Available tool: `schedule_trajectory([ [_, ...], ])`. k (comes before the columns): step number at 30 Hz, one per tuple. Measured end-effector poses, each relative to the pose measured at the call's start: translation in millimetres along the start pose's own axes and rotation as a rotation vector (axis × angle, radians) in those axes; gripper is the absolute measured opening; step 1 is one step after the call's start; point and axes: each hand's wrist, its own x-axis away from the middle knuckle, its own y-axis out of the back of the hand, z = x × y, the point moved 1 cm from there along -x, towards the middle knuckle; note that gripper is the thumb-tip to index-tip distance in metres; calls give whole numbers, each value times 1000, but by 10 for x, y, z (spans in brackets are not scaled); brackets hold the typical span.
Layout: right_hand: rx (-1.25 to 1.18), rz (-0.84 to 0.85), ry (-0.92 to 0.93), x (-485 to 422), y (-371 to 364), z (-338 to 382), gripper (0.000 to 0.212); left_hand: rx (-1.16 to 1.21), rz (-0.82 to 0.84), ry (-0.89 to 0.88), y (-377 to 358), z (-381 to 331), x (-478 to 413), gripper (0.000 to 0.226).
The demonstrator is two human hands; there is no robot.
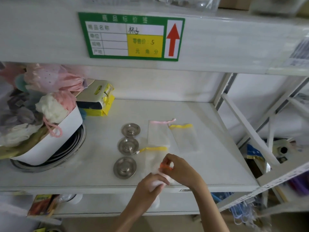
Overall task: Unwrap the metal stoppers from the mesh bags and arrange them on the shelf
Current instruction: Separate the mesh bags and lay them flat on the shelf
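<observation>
Three round metal stoppers stand in a column on the white shelf (209,166): a far stopper (130,130), a middle stopper (128,146) and a near stopper (125,167). Right of them lie three flat empty mesh bags: a pink-trimmed bag (158,133), a yellow-trimmed bag (184,137) and a second yellow-trimmed bag (154,156). At the shelf's front edge my left hand (150,186) grips the body of a white mesh bag (157,182). My right hand (179,169) pinches that bag's orange drawstring end (165,166). Its contents are hidden.
A white tub (55,141) heaped with filled mesh bags sits at the left on stacked metal pans (73,148). Yellow packets (100,104) lie behind it. A green price label (131,36) hangs on the upper shelf's edge. Shelf struts rise at the right.
</observation>
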Motion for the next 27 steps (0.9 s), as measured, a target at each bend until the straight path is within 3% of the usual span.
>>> schedule_trajectory([
  [4,-72,-20,-15,94,122,-151,11,29,-6,27,-151,-25,22,34],
  [10,-31,-259,-27,277,407,-382,16,137,87,89,-319,-70,21,26],
  [13,-46,-209,-48,231,582,-527,10,159,55,128,-351,-67,14,24],
  [17,32,-154,-86,-114,698,-774,22,103,36,117,-382,-60,-32,30],
  [20,144,-187,-146,-399,704,-978,17,74,44,114,-394,-62,-41,28],
  [25,239,-244,-205,-677,618,-1144,39,107,38,140,-397,-2,-28,16],
  [27,294,-263,-218,-727,581,-1138,38,104,31,161,-387,3,-44,20],
])
